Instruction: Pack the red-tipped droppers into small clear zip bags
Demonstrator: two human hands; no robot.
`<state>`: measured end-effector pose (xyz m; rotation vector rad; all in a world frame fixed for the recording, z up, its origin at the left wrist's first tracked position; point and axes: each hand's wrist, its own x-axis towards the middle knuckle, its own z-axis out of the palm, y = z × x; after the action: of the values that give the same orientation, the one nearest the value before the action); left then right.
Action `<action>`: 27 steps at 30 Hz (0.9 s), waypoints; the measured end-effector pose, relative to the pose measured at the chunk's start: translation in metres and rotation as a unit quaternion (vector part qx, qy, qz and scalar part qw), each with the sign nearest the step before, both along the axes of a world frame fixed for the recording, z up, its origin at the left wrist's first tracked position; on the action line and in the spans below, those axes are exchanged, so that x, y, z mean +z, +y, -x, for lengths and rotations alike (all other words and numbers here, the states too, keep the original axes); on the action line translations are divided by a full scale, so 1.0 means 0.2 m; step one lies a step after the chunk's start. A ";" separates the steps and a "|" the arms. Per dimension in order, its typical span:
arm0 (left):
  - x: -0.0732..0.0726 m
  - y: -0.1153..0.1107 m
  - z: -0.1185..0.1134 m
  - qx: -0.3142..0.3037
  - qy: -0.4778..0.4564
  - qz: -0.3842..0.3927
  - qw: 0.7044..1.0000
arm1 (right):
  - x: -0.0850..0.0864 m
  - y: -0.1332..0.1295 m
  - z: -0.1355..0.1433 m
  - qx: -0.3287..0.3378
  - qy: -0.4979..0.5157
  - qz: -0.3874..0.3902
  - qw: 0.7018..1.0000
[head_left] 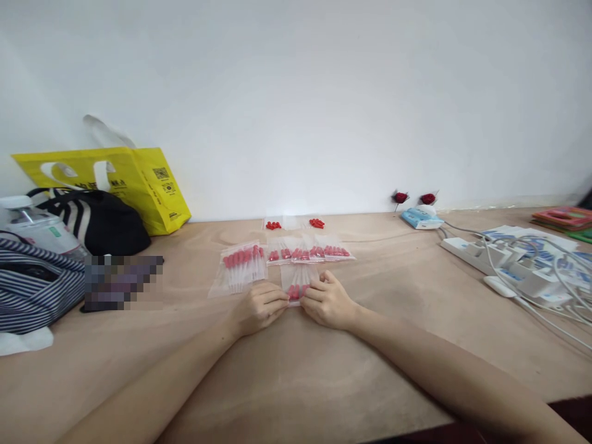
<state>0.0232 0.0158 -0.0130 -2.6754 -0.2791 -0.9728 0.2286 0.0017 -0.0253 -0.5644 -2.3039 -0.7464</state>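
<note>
Both hands are at a small clear plastic bag [300, 273] lying on the table, which holds thin pale sticks with red tips. My left hand [263, 308] is closed with its fingertips at the bag's near left corner. At the near right side my right hand [329, 302] is closed too, its fingers covering part of the bag. To the left lies another clear bag of red-tipped sticks [243, 258]. Just beyond, several bags with red pieces [300, 253] overlap in a row. Farther back, small bright red pieces [273, 226] sit on clear plastic.
A yellow bag [152, 185], a black bag [113, 219] and a striped bag [37, 280] stand at the left. On the right are a blue tissue pack [420, 218], a white power strip [467, 256] and tangled cables. Two dark red roses [428, 199] rest against the wall.
</note>
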 end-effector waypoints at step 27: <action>0.01 -0.02 0.01 0.037 -0.038 0.116 0.992 | -0.02 -0.07 -0.21 0.001 0.155 0.263 0.952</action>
<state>0.0211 0.0112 -0.0111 -2.8135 -0.5357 -1.0800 0.2705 -0.0124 -0.0301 -0.8465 -2.1914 -0.0153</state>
